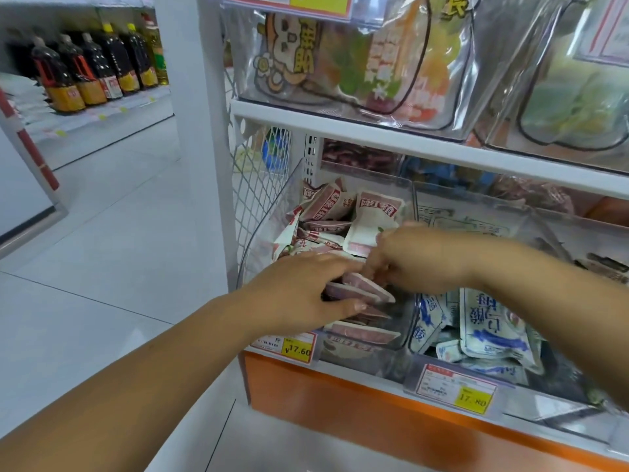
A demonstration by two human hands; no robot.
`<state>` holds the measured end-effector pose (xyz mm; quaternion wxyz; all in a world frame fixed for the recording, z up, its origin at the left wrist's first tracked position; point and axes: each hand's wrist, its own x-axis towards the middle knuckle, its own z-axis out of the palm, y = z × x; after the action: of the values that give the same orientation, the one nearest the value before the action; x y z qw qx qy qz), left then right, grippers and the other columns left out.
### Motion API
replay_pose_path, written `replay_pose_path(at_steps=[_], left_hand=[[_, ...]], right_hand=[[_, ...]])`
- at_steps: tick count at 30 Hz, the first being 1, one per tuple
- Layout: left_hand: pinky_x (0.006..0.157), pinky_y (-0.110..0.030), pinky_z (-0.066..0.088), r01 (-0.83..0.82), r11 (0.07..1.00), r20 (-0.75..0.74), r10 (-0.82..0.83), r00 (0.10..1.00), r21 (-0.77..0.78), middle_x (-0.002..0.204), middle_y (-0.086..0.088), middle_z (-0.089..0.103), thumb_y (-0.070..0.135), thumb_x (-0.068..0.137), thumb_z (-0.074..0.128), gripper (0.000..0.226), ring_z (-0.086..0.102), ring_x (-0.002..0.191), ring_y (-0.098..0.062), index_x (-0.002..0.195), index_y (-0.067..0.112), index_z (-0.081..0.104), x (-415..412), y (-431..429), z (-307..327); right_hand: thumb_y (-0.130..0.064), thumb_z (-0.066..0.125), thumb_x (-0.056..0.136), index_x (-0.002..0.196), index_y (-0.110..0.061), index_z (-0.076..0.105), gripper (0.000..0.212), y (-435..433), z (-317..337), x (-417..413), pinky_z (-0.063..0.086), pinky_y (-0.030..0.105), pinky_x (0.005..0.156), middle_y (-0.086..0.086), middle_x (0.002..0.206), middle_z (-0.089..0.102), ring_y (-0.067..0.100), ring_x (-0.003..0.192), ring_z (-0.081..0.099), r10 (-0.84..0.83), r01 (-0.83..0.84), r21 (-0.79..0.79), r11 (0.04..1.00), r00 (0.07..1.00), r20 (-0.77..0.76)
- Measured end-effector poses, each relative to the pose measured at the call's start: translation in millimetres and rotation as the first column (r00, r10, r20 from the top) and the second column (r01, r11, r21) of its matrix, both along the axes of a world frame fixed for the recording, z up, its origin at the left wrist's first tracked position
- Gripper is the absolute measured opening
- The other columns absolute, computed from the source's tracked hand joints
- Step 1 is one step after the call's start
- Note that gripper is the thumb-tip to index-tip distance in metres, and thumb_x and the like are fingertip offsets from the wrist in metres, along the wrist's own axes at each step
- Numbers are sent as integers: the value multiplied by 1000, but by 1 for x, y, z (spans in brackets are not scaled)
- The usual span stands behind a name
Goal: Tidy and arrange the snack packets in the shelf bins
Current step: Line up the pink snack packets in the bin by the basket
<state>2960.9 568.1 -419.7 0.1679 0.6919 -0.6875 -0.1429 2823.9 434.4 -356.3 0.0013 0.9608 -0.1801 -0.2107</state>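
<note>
Packets of the red kind, the red packets point(360, 291), are standing on edge in a short row at the front of the clear bin point(272, 216). Each one's long edge is running roughly left to right, and the row is stacking back from the front wall. More of them are lying loose in a heap point(343, 212) towards the back.

Both hands are meeting over the row, so the packets are sitting directly under and between the two grips rather than off to one side.

The left hand point(303, 294) is sitting nearer, its forearm slanting up from the lower left. Its grip is half closing around the row, with fingers lying over the far side and the thumb point(357, 305) pressing the near face.

The right hand point(422, 260) is hovering knuckles-up, its forearm slanting in from the right above the neighbouring blue-and-white packets point(493, 321). Its fingers are curling down onto the red packets' top edges. Blur is hiding whether that grip is pinching one or merely touching.

Squaring the row is probably calling for the right hand to press packets against the left hand's brace.
</note>
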Motion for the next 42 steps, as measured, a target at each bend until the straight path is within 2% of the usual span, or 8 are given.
replay_pose_path(at_steps=[7,11,15,19,23,29,35,42], left_hand=[[105,-17,29,31,999,-44,-31,999,7,142,29,42,51,93,50,38,37,129,7,132,52,48,6,3,-4],[104,-10,20,48,998,-35,-49,998,-34,143,31,38,48,94,51,37,29,132,11,131,49,52,8,5,-10],[106,-15,29,43,998,-41,-45,998,-39,139,28,46,46,94,51,36,36,126,10,130,46,54,10,8,-11],[107,-18,32,31,999,-76,-33,997,-35,135,29,49,47,93,55,34,38,125,12,127,47,57,14,8,-12],[104,-12,31,30,998,-79,-34,996,-47,134,32,49,47,91,57,35,37,124,14,126,47,58,13,7,-12],[108,-15,31,17,998,-115,-24,993,-68,136,30,48,45,90,59,36,36,126,13,126,47,57,13,8,-16],[108,-19,34,-1,994,-130,-13,991,-108,135,28,50,46,90,59,37,40,125,11,127,48,57,14,9,-19],[95,-20,44,-253,890,-268,155,951,-380,120,26,40,40,79,74,53,46,110,5,128,35,53,7,14,-21]], right_hand=[[-18,70,85,101,-29,65,20,-25,10,11,45,24,78,-19,97,61,3,87,57,-127,91,233,968,982,142],[-27,80,71,137,-41,38,80,-22,-13,29,45,37,97,-5,126,44,17,118,44,-35,46,120,992,995,-94],[-34,84,64,142,-59,7,112,-26,-16,35,36,44,107,-4,142,32,19,132,28,11,-13,-11,1000,975,-222],[-39,73,77,135,-40,41,66,-28,-19,30,47,34,85,-6,120,55,17,104,52,6,-8,-39,999,998,-66],[-28,67,85,97,-26,66,12,-31,-14,23,48,26,72,-10,94,68,11,84,60,-32,26,88,996,997,69],[-19,82,71,140,-36,34,86,-22,-17,32,47,35,93,-9,130,47,17,114,50,-97,103,49,993,989,-108],[-30,61,91,106,-30,65,15,-32,-19,24,52,42,87,-8,101,67,16,92,63,-100,75,148,986,980,169],[-37,53,96,109,-24,69,25,-10,-4,-15,51,37,94,-6,103,73,14,97,68,-525,119,607,786,647,553]])
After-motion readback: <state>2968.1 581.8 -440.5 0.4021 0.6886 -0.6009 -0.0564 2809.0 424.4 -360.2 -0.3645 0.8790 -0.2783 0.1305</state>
